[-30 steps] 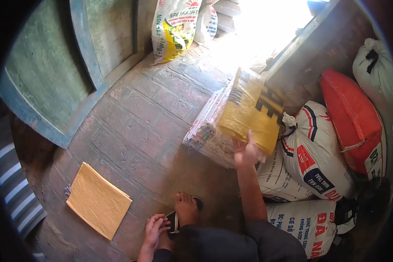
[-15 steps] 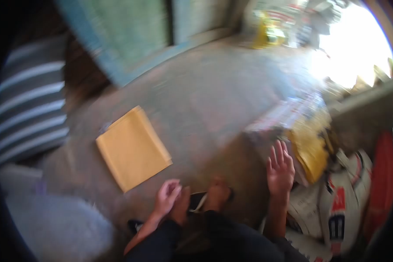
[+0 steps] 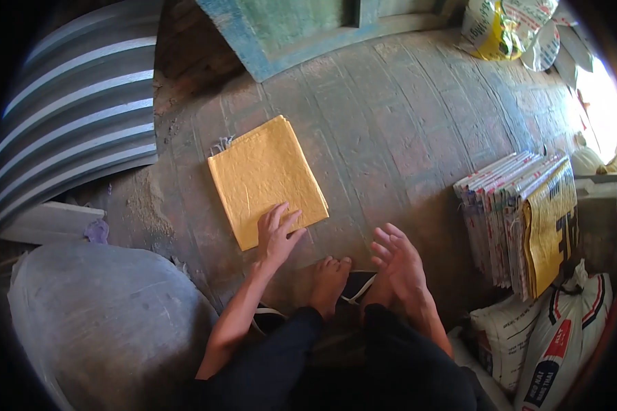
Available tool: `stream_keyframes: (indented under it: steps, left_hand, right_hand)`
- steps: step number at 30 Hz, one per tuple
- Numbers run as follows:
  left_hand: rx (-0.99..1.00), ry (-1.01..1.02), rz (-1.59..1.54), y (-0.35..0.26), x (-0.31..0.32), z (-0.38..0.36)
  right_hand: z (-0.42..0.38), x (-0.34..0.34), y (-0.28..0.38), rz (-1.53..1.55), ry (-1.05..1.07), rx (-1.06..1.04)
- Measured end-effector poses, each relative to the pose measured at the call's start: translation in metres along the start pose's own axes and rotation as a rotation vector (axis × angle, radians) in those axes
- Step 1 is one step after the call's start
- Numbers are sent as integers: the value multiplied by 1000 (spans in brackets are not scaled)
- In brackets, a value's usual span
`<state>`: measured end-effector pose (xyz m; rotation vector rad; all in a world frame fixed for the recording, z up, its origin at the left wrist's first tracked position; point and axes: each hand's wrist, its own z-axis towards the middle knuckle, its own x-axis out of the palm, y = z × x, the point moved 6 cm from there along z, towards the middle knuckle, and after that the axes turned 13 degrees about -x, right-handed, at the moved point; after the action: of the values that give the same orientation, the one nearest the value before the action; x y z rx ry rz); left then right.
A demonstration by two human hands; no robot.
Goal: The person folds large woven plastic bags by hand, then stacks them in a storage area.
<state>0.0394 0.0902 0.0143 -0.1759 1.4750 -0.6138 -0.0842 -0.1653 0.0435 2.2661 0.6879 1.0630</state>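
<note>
A folded yellow woven sack (image 3: 264, 168) lies flat on the brick floor in front of my feet, with loose threads at its far left corner. My left hand (image 3: 277, 235) overlaps the near edge of this sack, fingers apart and slightly bent, holding nothing. To the right, my right hand (image 3: 399, 260) hangs in the air above my foot, palm turned inward and fingers spread. Nothing is in it. Farther right, a stack of folded sacks (image 3: 493, 216) stands on edge, with a yellow one (image 3: 548, 229) on its near right side.
Grey corrugated sheets (image 3: 82, 103) lean at the left, above a large bulging grey sack (image 3: 110, 315). Filled white sacks (image 3: 562, 335) sit at the lower right. A blue-green wooden panel (image 3: 301, 41) stands at the back, with more printed bags (image 3: 507, 27) at the far right.
My right hand has come leftward, away from the stack of folded sacks, toward my feet. My left hand has reached forward over the folded yellow sack. The view has shifted right.
</note>
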Motion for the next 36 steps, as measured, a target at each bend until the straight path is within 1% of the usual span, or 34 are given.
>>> stream_keyframes:
  steps: [1,4,8,9,12,13,16,17,20,21,22,23,24,25,26,28,30,31,32,34,35,36]
  left_hand:
    - [-11,-30,-43,1,2,1]
    - [-12,-86,-3,11,0,1]
    - [-245,-16,-325,37,13,-1]
    - [-264,-108,-365,26,6,-1]
    - [-307,59,-569,-12,-9,-6]
    - [-392,192,-640,-20,-5,-11]
    - [-442,211,-879,-33,6,-24]
    - [-442,198,-957,-37,7,-28]
    - [-362,52,-1039,-42,-5,-44]
    - [-346,-60,-1025,-41,-19,-46]
    - [-437,-213,-1151,-35,-28,-52]
    - [-579,-407,-1158,-24,-43,-55]
    - [-628,-503,-1326,-8,-53,-54]
    - [-707,-638,-1351,-6,-75,-47]
    - [-765,-702,-1458,14,-82,-51]
    - [-804,-822,-1434,58,-89,-70]
    - [-797,-873,-1159,100,-81,-98]
    - [-828,-894,-1082,110,-76,-107]
    - [-860,-914,-1003,118,-72,-117]
    - [-996,-924,-952,130,-63,-137]
    - [-923,-922,-946,134,-61,-140]
    - [-916,-872,-734,133,-68,-138]
  right_hand:
    - [4,-4,-4,-6,0,2]
    - [9,-12,-21,-43,9,26]
    - [17,-8,-45,-81,67,107]
    - [18,-9,-55,-49,128,121]
    - [12,10,-63,-227,209,99]
    - [12,12,-68,-243,253,78]
    - [11,19,-74,-387,339,-69]
    - [14,17,-79,-355,371,-90]
    - [16,12,-82,-214,234,0]
    - [17,9,-76,-429,206,-118]
    - [19,7,-69,-644,179,-235]
    - [19,7,-63,-857,153,-352]
    - [19,12,-53,-1051,179,-533]
    - [20,17,-42,-1238,207,-720]
    - [22,26,-35,-1418,235,-914]
    - [33,37,-43,-1454,314,-950]
    - [39,57,-52,-1529,420,-1021]
    - [49,58,-65,-1556,487,-947]
    - [55,60,-68,-1579,496,-961]
    - [60,61,-74,-1622,500,-976]
    - [62,60,-74,-1592,486,-997]
    - [62,60,-75,-1588,494,-1017]
